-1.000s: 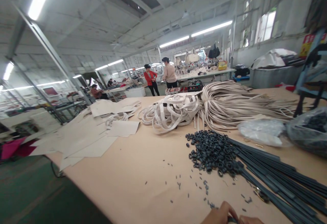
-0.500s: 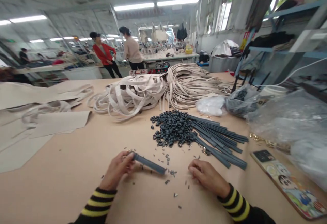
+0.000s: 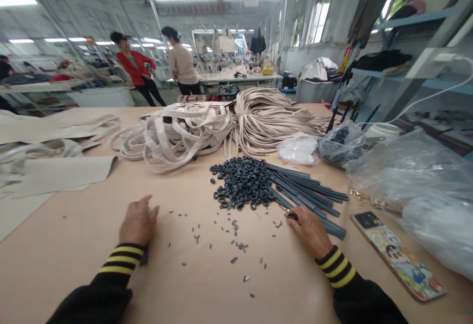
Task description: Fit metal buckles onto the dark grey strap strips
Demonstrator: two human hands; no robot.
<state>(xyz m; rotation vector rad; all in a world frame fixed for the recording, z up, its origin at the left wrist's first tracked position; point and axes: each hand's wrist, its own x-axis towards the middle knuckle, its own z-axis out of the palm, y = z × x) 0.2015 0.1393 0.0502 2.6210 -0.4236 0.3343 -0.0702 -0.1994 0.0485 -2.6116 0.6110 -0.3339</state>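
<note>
My left hand [image 3: 138, 221] is over the left part of the table, fingers apart, with no strip showing in them. A dark piece [image 3: 144, 256] shows beside that wrist, mostly hidden by the sleeve. My right hand [image 3: 308, 228] is closed on a small dark item with a shiny metal part [image 3: 291, 215], by the near end of the flat dark grey strips [image 3: 318, 193]. Its kind is hidden by the fingers. A heap of small dark grey loops [image 3: 244, 181] touches the strips' left ends. Small dark offcuts [image 3: 240, 246] are scattered between my hands.
Bundled beige straps [image 3: 262, 117] and looped beige webbing [image 3: 177, 137] lie at the back. Beige fabric panels [image 3: 70, 171] are at left. A phone in a cartoon case [image 3: 399, 255], gold chain [image 3: 365, 198] and clear plastic bags [image 3: 410, 171] lie at right. Two people stand beyond the table.
My left hand has moved left and its fingers have spread; the dark grey strip it held no longer shows in them. My right hand has moved to the strips and closed on the small item there.
</note>
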